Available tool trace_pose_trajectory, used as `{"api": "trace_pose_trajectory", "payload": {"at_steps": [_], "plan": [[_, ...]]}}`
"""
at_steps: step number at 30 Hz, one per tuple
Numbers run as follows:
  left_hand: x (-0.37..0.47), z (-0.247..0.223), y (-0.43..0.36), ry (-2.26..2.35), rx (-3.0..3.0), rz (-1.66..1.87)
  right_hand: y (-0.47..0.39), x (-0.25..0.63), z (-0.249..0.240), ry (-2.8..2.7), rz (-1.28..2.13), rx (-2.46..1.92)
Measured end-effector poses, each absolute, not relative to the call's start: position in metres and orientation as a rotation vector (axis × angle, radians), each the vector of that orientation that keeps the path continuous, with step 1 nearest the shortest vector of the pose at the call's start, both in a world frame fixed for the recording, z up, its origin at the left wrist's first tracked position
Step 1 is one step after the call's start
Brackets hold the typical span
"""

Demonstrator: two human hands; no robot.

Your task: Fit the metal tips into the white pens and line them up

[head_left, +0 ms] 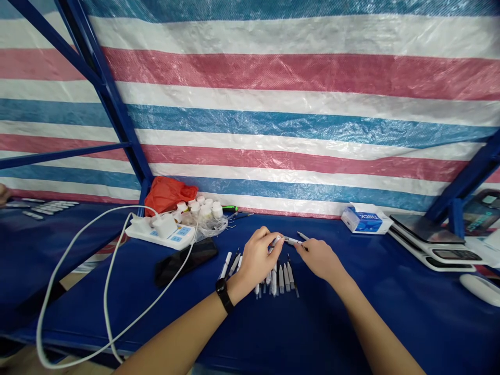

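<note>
My left hand (261, 253), with a black band on the wrist, pinches one end of a slim white pen (289, 240). The other end of it is gripped by my right hand (319, 258), so the pen lies level between the two. Below them, a row of pen parts (286, 278) with grey-white barrels and thin dark tips lies on the blue table (336, 328). My left hand partly covers the row. More white pieces (225, 264) lie left of that hand. A single grey pointed part (302, 236) rests just beyond my right hand.
Left are a power strip (172, 235) with looping white cable (107, 291), a black phone (185, 260), white bottles (205, 211) and a red bag (166, 194). Right are a blue-white box (365, 220), scales (433, 245) and a white mouse (481, 289). Another person's hand (3, 194) shows far left.
</note>
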State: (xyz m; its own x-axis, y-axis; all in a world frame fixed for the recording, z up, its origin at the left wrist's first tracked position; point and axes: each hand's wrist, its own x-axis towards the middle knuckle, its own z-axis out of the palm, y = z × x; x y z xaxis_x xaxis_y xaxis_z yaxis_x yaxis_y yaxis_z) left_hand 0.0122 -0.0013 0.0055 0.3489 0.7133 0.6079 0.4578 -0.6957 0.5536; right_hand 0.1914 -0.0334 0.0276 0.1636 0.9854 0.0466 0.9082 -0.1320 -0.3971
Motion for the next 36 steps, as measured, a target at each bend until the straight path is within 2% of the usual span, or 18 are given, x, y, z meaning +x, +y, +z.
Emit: {"api": "trace_pose_trajectory", "payload": {"at_steps": [8, 12, 17, 21, 31, 36], "plan": [[0.021, 0.0, 0.001, 0.824, 1.85, 1.184, -0.035, 0.197, 0.018, -1.824, 0.412, -2.201], [0.02, 0.004, -0.003, 0.832, 1.839, 1.269, -0.036, 0.197, 0.021, -1.818, 0.479, -2.201], [0.018, 0.013, -0.01, 0.812, 1.851, 1.321, -0.04, 0.194, 0.029, -1.801, 0.678, -2.186], [0.019, 0.011, -0.007, 0.797, 1.771, 1.213, -0.043, 0.192, 0.033, -1.749, 0.896, -2.13], [0.021, 0.003, -0.006, 1.12, 2.302, 0.731, -0.045, 0.189, 0.036, -1.693, 0.949, -2.118], [0.021, 0.0, -0.002, 1.208, 2.43, 0.739, -0.043, 0.19, 0.035, -1.736, 0.867, -2.148]]}}
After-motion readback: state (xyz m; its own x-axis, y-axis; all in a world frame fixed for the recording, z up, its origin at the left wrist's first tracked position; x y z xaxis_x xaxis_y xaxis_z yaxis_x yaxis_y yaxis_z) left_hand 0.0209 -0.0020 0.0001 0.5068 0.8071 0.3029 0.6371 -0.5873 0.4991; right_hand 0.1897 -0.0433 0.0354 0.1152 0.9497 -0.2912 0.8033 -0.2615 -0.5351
